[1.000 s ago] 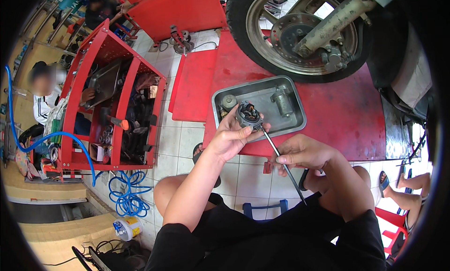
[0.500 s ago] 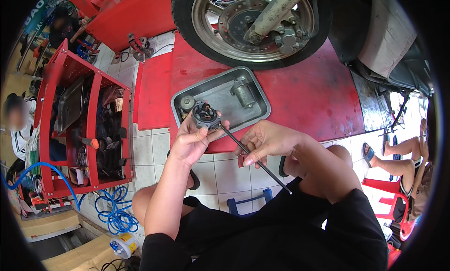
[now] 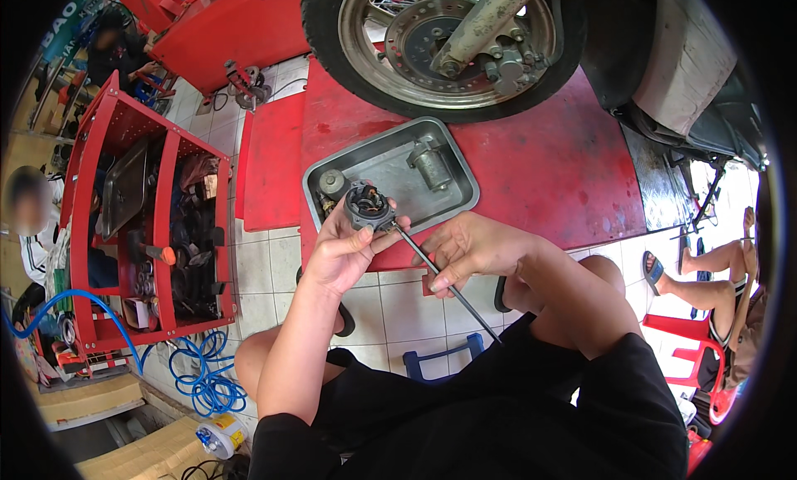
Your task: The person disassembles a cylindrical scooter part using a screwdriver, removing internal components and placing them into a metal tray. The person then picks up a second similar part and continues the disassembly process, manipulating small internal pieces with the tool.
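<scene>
A tiled workshop floor holds a red metal lift platform point(image 3: 531, 164) with a motorcycle's spoked front wheel point(image 3: 440, 44) resting on it. On the platform sits a shallow grey metal tray point(image 3: 390, 160) containing a small cylindrical metal part point(image 3: 430, 164). Just over the tray's near edge, the left hand point(image 3: 344, 247) grips a small round dark metal housing point(image 3: 368, 206), its open face showing coppery bits inside. The right hand point(image 3: 473, 247) pinches a long thin dark rod-like tool point(image 3: 444, 281) whose tip meets the housing. A red tool cart point(image 3: 141, 222) stands to the left.
</scene>
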`<state>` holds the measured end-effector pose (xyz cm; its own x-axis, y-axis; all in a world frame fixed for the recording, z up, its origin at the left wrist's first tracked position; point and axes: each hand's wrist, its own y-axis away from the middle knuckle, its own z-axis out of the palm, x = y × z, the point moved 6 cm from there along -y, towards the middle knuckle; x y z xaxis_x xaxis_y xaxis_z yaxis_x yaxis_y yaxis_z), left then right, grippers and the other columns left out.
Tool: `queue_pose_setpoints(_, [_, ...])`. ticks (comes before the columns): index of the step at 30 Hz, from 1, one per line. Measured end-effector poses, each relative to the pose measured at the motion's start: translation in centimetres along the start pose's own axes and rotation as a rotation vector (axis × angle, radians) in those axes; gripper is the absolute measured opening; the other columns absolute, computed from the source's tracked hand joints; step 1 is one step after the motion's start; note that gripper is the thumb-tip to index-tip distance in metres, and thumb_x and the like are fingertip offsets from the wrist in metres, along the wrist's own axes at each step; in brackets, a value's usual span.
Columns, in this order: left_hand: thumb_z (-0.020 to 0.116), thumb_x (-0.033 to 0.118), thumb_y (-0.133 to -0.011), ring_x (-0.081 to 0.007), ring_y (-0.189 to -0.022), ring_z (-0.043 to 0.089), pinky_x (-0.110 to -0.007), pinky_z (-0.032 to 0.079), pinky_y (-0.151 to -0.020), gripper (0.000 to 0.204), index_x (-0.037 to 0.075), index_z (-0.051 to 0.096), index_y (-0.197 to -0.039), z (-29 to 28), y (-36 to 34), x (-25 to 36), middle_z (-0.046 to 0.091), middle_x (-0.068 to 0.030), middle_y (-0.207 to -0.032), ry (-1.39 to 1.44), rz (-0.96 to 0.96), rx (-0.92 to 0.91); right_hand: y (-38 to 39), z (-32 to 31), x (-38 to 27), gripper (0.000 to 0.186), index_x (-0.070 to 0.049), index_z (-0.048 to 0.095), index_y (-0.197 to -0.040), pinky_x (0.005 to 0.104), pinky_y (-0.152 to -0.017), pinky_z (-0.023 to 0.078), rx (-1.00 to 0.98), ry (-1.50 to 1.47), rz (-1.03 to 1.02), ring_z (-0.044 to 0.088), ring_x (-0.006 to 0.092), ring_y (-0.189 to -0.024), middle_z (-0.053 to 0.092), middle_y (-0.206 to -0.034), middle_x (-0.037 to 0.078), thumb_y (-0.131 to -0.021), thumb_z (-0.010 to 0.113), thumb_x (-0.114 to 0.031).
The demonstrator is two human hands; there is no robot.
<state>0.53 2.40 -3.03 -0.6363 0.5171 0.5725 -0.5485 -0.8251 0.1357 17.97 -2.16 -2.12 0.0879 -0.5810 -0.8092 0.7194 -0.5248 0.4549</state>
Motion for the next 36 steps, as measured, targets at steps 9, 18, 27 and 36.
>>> queue_pose_setpoints(9, [0.076,0.007,-0.082,-0.0413,-0.12,0.058,-0.055,0.042,-0.109,0.069,0.006,0.039,-0.141,-0.7,0.1,-0.1,0.056,-0.0185,-0.129,-0.007,0.029,-0.035,-0.2,-0.2,-0.2,0.063,0.013,0.056,-0.121,0.0222,-0.054,0.041,0.127,0.056,-0.01,0.063,0.0102,-0.064,0.066,-0.069,0.005,-0.074,0.087,-0.015])
queue_pose_setpoints(18, [0.074,0.008,-0.084,-0.0403,-0.121,0.057,-0.052,0.042,-0.111,0.066,0.005,0.04,-0.14,-1.1,0.0,-0.4,0.056,-0.0191,-0.129,0.027,0.045,-0.008,-0.2,-0.3,-0.5,0.052,0.01,0.062,-0.112,0.0221,-0.056,0.043,0.121,0.119,-0.005,0.064,0.0107,-0.064,0.066,-0.067,0.006,-0.076,0.086,-0.018])
queue_pose_setpoints(27, [0.073,0.008,-0.084,-0.0444,-0.132,0.046,-0.057,0.032,-0.117,0.056,0.001,0.046,-0.133,-0.6,-0.2,-1.2,0.059,-0.0191,-0.126,0.247,0.026,-0.014,0.8,-1.9,-3.3,0.021,0.003,0.067,-0.096,0.0328,-0.057,0.048,0.666,0.627,-0.502,0.064,0.0203,-0.064,0.064,-0.078,0.013,-0.089,0.072,-0.016])
queue_pose_setpoints(36, [0.074,0.015,-0.085,-0.0366,-0.125,0.054,-0.052,0.038,-0.112,0.059,0.003,0.043,-0.134,1.2,-0.2,-3.9,0.056,-0.0178,-0.132,0.279,-0.024,-0.072,2.6,1.8,-6.1,0.023,-0.001,0.068,-0.088,0.0323,-0.055,0.049,0.86,1.017,-0.934,0.064,0.0257,-0.064,0.063,-0.077,0.01,-0.068,0.079,0.002])
